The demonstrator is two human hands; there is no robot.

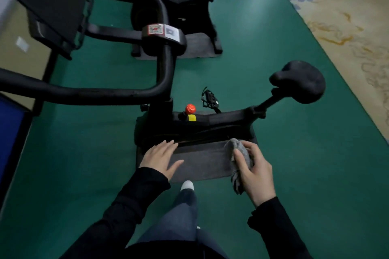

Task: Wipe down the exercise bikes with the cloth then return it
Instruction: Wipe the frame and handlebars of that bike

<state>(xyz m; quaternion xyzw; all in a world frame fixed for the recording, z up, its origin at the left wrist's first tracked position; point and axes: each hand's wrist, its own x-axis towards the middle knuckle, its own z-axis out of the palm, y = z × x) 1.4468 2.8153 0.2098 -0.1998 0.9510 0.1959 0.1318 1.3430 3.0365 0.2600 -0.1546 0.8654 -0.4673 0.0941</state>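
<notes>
A black exercise bike (210, 124) stands in front of me, with its saddle (299, 80) at the right and its handlebars (84, 90) reaching left. My right hand (255, 172) is closed on a bunched grey cloth (240, 153) beside the bike's lower frame. My left hand (161, 156) hovers flat, fingers spread, over the frame's near edge, holding nothing. A second black bike (179, 0) stands farther back.
Each bike rests on a dark grey mat (202, 166) on green flooring (263, 27). A red knob (190, 109) sits on the near bike's frame. Patterned beige carpet (347, 17) runs along the right. A dark screen panel (42, 0) sits at upper left.
</notes>
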